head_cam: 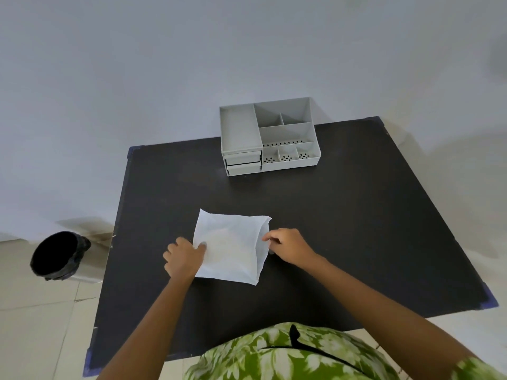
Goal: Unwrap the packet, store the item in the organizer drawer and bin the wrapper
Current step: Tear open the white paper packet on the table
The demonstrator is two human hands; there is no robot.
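Observation:
A white paper packet (231, 246) lies flat in the middle of the black table (343, 229). My left hand (183, 257) pinches its left edge, thumb on top. My right hand (288, 246) grips the packet's right edge, where the paper folds up slightly. What is inside the packet is hidden. A grey desk organizer (270, 134) stands at the table's far edge, with two shut drawers (243, 162) at its lower left and open compartments on top. A bin (56, 256) lined with a black bag stands on the floor left of the table.
A pale wall rises right behind the organizer. Light floor tiles surround the table. My green patterned clothing shows at the bottom edge, close to the table's near side.

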